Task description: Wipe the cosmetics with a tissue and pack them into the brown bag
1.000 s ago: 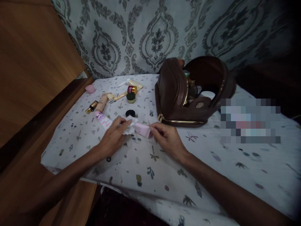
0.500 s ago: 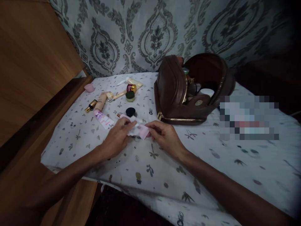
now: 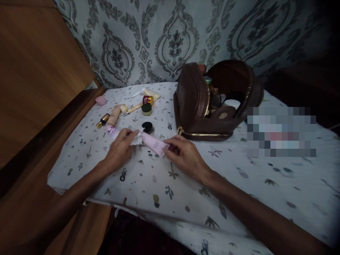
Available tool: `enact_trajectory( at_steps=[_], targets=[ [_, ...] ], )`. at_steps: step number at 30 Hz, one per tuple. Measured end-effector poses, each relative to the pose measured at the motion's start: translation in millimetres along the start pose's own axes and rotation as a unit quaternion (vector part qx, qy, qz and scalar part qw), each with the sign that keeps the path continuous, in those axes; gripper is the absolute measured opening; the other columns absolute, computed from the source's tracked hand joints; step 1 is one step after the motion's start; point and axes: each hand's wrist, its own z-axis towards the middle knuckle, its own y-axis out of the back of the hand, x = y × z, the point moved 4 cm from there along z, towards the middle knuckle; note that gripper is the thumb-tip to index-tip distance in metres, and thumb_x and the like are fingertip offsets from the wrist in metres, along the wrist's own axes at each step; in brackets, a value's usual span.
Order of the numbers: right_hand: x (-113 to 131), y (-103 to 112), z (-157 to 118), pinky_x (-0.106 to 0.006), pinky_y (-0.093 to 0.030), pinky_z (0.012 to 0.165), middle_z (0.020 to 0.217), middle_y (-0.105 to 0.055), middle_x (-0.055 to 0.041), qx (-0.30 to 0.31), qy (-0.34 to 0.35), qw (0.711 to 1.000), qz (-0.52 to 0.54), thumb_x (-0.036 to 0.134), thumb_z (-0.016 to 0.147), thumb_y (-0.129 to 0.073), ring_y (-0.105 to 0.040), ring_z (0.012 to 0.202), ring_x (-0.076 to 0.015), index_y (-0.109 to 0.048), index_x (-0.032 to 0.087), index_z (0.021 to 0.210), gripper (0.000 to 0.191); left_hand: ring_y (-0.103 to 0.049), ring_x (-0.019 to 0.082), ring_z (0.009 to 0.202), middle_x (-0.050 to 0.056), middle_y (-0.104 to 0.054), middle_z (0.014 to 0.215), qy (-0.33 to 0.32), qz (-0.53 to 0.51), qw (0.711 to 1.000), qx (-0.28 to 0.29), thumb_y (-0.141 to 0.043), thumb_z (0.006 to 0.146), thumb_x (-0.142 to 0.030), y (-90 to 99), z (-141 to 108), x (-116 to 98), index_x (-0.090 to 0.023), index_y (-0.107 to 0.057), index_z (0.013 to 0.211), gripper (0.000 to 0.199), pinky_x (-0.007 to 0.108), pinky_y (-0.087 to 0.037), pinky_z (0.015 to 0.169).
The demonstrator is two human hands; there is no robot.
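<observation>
A pale pink squeeze tube [image 3: 154,144] lies slantwise over the cloth, its flat end pinched by my right hand [image 3: 184,154]. My left hand [image 3: 120,147] is closed on a crumpled white tissue [image 3: 137,138], which reaches the tube's other end. Just beyond the tube stands a small jar with a black lid [image 3: 147,126]. A white and purple tube [image 3: 112,131] is partly hidden behind my left hand.
An open brown leather bag [image 3: 196,106] with several items inside stands at the back right. At the back left are a beige bottle [image 3: 113,116], a gold-and-black bottle [image 3: 102,120], a dark-lidded jar [image 3: 146,109], a red jar [image 3: 148,100], a brush [image 3: 132,108] and a pink sponge [image 3: 101,101].
My left hand has moved left along the pink tube with the tissue, uncovering most of the tube's body. My right hand keeps its hold on the flat end.
</observation>
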Motion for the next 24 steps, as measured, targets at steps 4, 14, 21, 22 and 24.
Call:
enact_trajectory(
  at_steps=[4, 14, 21, 22, 24],
  targets=[
    [8.1, -5.0, -4.1, -0.036, -0.055, 0.069, 0.107, -0.062, -0.0112, 0.031, 0.046, 0.99, -0.127, 0.029, 0.081, -0.07, -0.063, 0.092, -0.0248, -0.069, 0.015, 0.11, 0.032, -0.054, 0.023, 0.107, 0.011, -0.053, 0.116, 0.052, -0.022, 0.998, 0.01, -0.043, 0.087, -0.007, 4.3, 2.8, 13.5, -0.013, -0.052, 0.138, 0.052, 0.04, -0.05, 0.096],
    [12.1, -11.5, -7.9, -0.039, -0.054, 0.078, 0.102, -0.06, -0.0119, 0.039, 0.124, 0.971, -0.202, 0.03, 0.081, -0.071, -0.06, 0.093, -0.0267, -0.066, 0.015, 0.098, 0.023, -0.053, 0.023, 0.111, 0.008, -0.054, 0.12, -0.102, -0.083, 0.99, 0.043, -0.043, 0.081, 0.0, -15.8, -12.1, -55.5, -0.023, -0.047, 0.138, 0.061, 0.04, -0.053, 0.094],
    [13.3, -14.5, -9.5, -0.037, -0.053, 0.073, 0.099, -0.061, -0.0129, 0.026, 0.125, 0.96, -0.248, 0.03, 0.084, -0.07, -0.06, 0.091, -0.0272, -0.067, 0.013, 0.102, 0.026, -0.053, 0.021, 0.117, 0.009, -0.053, 0.125, -0.132, -0.137, 0.981, 0.038, -0.04, 0.083, 0.003, -9.2, -15.7, -54.7, -0.022, -0.049, 0.136, 0.059, 0.037, -0.051, 0.099],
    [13.6, -15.2, -9.7, -0.037, -0.053, 0.072, 0.098, -0.061, -0.0133, 0.024, 0.127, 0.958, -0.255, 0.034, 0.085, -0.069, -0.06, 0.09, -0.0275, -0.067, 0.013, 0.102, 0.027, -0.053, 0.021, 0.117, 0.009, -0.053, 0.124, -0.115, -0.132, 0.984, 0.03, -0.041, 0.084, 0.002, -7.5, -12.5, -45.0, -0.023, -0.049, 0.136, 0.059, 0.038, -0.05, 0.099],
    [14.0, -16.4, -10.1, -0.037, -0.052, 0.071, 0.096, -0.061, -0.0139, 0.022, 0.131, 0.955, -0.266, 0.037, 0.088, -0.066, -0.06, 0.089, -0.028, -0.067, 0.012, 0.102, 0.029, -0.053, 0.022, 0.115, 0.009, -0.053, 0.121, -0.073, -0.111, 0.991, 0.016, -0.042, 0.085, -0.001, -4.5, -4.4, -23.2, -0.022, -0.05, 0.137, 0.057, 0.039, -0.05, 0.099]
  ],
)
